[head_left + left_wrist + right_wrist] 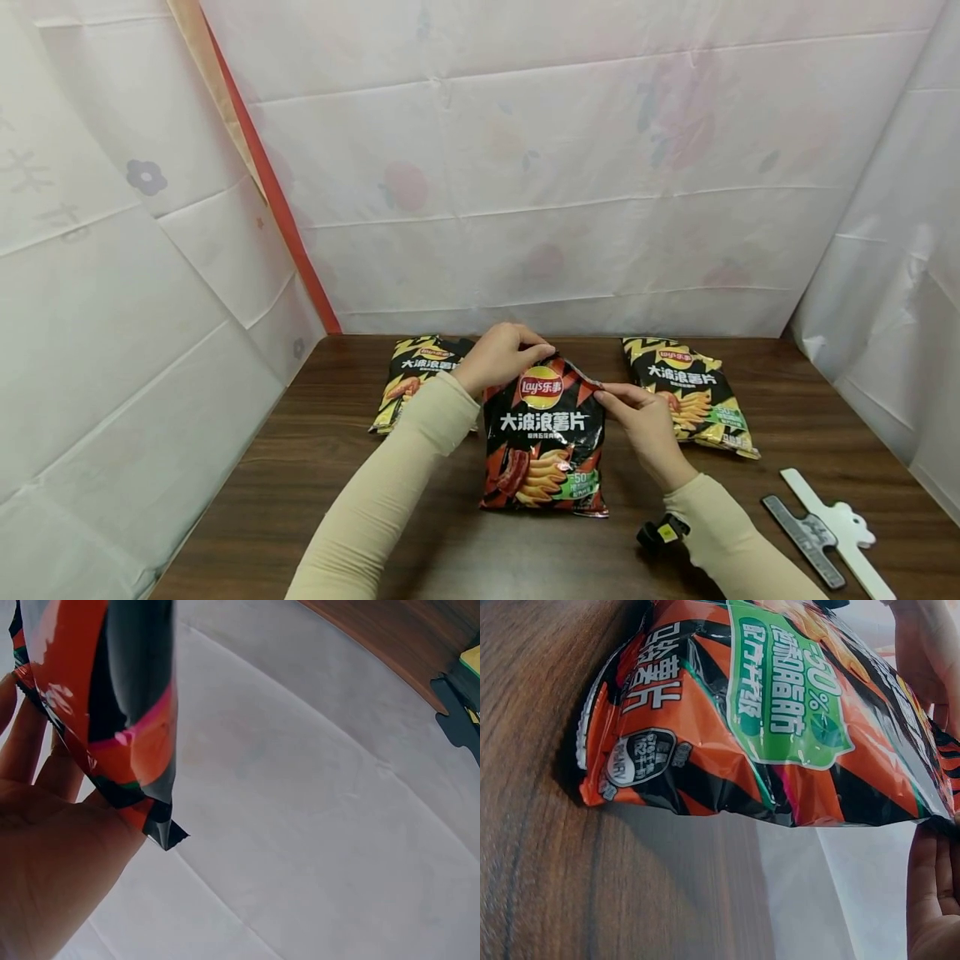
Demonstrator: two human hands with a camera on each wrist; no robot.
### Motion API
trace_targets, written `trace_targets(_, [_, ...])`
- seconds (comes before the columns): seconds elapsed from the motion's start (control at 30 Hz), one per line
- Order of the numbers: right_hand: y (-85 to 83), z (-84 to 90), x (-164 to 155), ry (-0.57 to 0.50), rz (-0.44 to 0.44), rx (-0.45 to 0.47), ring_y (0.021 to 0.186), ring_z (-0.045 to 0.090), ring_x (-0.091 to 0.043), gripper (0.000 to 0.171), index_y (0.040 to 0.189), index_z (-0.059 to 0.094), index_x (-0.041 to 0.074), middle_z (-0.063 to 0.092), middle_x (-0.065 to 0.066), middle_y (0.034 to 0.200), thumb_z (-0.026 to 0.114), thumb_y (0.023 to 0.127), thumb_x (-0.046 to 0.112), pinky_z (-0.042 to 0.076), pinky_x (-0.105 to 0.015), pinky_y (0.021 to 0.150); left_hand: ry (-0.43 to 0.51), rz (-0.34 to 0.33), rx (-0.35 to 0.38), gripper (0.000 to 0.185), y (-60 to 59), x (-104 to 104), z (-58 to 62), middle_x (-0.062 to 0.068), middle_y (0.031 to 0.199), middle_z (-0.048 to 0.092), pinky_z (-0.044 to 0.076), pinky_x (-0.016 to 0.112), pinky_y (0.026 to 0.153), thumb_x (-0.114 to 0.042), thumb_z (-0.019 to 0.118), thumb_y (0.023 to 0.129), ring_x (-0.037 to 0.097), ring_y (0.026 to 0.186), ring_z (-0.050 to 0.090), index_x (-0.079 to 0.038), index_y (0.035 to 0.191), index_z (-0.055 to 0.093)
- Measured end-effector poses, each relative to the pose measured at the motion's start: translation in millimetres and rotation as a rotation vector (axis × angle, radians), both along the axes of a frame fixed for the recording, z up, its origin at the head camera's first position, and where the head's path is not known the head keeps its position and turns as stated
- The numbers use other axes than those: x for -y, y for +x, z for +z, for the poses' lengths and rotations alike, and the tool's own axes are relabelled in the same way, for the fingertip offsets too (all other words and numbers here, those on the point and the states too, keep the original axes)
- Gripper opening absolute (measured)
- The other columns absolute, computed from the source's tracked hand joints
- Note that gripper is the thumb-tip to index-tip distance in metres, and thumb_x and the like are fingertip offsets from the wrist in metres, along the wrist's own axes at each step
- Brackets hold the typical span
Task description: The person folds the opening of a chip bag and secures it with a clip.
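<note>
On the bench (300,500), from the head camera, I see the red-and-black crisp bag (543,442) standing near upright between both hands, its long axis running away from me. My left hand (498,357) grips the top left corner; my right hand (643,421) pinches the top right edge. Both are equally near. Left wrist view: fingers (30,750) clamp the glossy seam corner. Right wrist view: the puffed bag (765,727) shows green print, with fingertips (930,885) at its edge.

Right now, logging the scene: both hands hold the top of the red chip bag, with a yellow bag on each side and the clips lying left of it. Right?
Not quite. The clips lie right of the red chip bag, as the head view shows. The rest holds: left hand, right hand.
</note>
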State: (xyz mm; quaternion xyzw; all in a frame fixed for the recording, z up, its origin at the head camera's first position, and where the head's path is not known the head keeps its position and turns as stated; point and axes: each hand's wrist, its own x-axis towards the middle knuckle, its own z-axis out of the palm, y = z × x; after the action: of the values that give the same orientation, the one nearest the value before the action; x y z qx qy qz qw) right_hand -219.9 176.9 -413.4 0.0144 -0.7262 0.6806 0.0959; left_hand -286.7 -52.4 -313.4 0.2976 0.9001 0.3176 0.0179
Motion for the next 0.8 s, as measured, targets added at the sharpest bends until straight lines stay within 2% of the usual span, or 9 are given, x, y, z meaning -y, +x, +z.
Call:
trace_targets(0.1, [0.0, -0.6, -1, -0.001, 0.001, -0.001, 0.084, 0.068, -0.001, 0.039, 0.117, 0.066, -0.011, 0.071, 0.019, 0.087, 0.07, 0.092, 0.019, 0.056, -0.021, 0.076, -0.001, 0.012, -0.003, 0.03, -0.4, -2, 0.0, 0.001, 0.082, 0.068, 0.045, 0.028, 0.067, -0.038, 0.055, 0.1, 0.011, 0.064, 0.052, -0.019, 0.104, 0.078])
trace_targets(0.2, [-0.2, -1.2, -1, 0.002, 0.001, -0.001, 0.084, 0.068, -0.001, 0.038, 0.116, 0.066, -0.011, 0.071, 0.019, 0.087, 0.07, 0.092, 0.019, 0.056, -0.021, 0.076, -0.01, 0.027, -0.009, 0.036, 0.0, -4, 0.7, 0.007, 0.078, 0.066, 0.044, 0.029, 0.066, -0.042, 0.052, 0.101, 0.015, 0.063, 0.051, -0.017, 0.096, 0.077])
trace_targets(0.37, [-0.2, -1.4, -2, 0.004, 0.001, 0.0, 0.084, 0.068, -0.001, 0.038, 0.116, 0.066, -0.011, 0.071, 0.019, 0.087, 0.07, 0.092, 0.019, 0.056, -0.021, 0.076, -0.037, 0.048, -0.022, 0.044, 0.6, -10, 1.0, 0.007, 0.096, 0.074, 0.045, 0.029, 0.068, -0.045, 0.045, 0.103, 0.012, 0.072, 0.058, -0.015, 0.104, 0.077])
trace_targets(0.43, [-0.1, -1.4, -1, 0.006, 0.0, 0.0, 0.084, 0.068, -0.001, 0.038, 0.116, 0.066, -0.011, 0.07, 0.02, 0.087, 0.07, 0.092, 0.019, 0.056, -0.02, 0.076, -0.054, 0.054, -0.03, 0.043, 1.0, -11, 0.7, 0.003, 0.093, 0.074, 0.044, 0.027, 0.066, -0.045, 0.044, 0.103, 0.009, 0.07, 0.058, -0.017, 0.108, 0.077])
trace_targets(0.5, [-0.2, -1.5, -1, 0.01, -0.001, -0.002, 0.084, 0.068, 0.0, 0.038, 0.116, 0.066, -0.011, 0.07, 0.02, 0.087, 0.07, 0.092, 0.018, 0.056, -0.02, 0.076, -0.075, 0.056, -0.036, 0.044, 1.7, -12, 0.8, 0.003, 0.075, 0.067, 0.04, 0.026, 0.06, -0.045, 0.045, 0.103, 0.009, 0.059, 0.051, -0.016, 0.105, 0.078])
trace_targets(0.6, [-0.4, -1.6, -1, 0.014, 0.0, -0.01, 0.084, 0.067, 0.0, 0.038, 0.116, 0.066, -0.011, 0.07, 0.02, 0.087, 0.07, 0.092, 0.018, 0.056, -0.019, 0.076, -0.086, 0.053, -0.033, 0.042, 2.5, -12, 1.4, -0.001, 0.055, 0.047, 0.033, 0.025, 0.052, -0.046, 0.048, 0.102, 0.011, 0.047, 0.036, -0.017, 0.1, 0.078])
trace_targets(0.67, [-0.6, -1.6, -1, 0.015, 0.006, -0.017, 0.084, 0.067, 0.0, 0.038, 0.116, 0.065, -0.012, 0.07, 0.02, 0.088, 0.069, 0.093, 0.018, 0.056, -0.019, 0.076, -0.09, 0.043, -0.029, 0.045, 2.5, -11, 2.1, -0.005, 0.051, 0.039, 0.031, 0.025, 0.049, -0.046, 0.049, 0.101, 0.01, 0.044, 0.032, -0.014, 0.089, 0.078])
trace_targets(0.8, [-0.6, -1.2, -1, 0.017, 0.012, -0.025, 0.085, 0.067, 0.0, 0.038, 0.116, 0.065, -0.012, 0.07, 0.02, 0.089, 0.069, 0.093, 0.018, 0.056, -0.02, 0.077, -0.092, 0.013, -0.001, 0.049, 1.9, -9, 4.6, -0.006, 0.049, 0.033, 0.031, 0.024, 0.047, -0.046, 0.05, 0.101, 0.009, 0.041, 0.029, -0.012, 0.073, 0.072])
